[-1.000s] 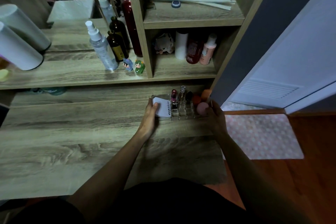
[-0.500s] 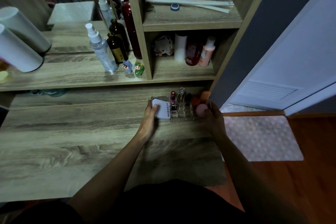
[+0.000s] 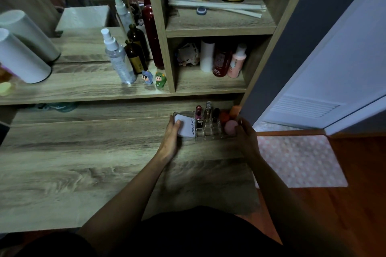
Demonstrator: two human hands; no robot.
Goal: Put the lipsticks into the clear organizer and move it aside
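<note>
The clear organizer (image 3: 208,134) stands at the back right of the wooden desk, close under the shelf unit. Upright in its slots are a pink lipstick (image 3: 198,110), a clear-capped one (image 3: 208,108) and a dark one (image 3: 216,113). A white "4U2skin" compact (image 3: 187,128) lies in its left part, and pink and orange sponges (image 3: 230,126) fill its right part. My left hand (image 3: 170,139) grips the organizer's left end, thumb on the compact. Wrapped around the right end is my right hand (image 3: 246,137).
Above the organizer a shelf holds a spray bottle (image 3: 119,58), brown bottles, two small figurines (image 3: 159,80) and, in a cubby, several cosmetic bottles (image 3: 221,60). White cylinders (image 3: 23,58) lie at left. The desk (image 3: 83,162) ends right of the organizer; a pink mat (image 3: 298,160) covers the floor.
The organizer has slid slightly back toward the shelf with both hands still on it; otherwise little differs.
</note>
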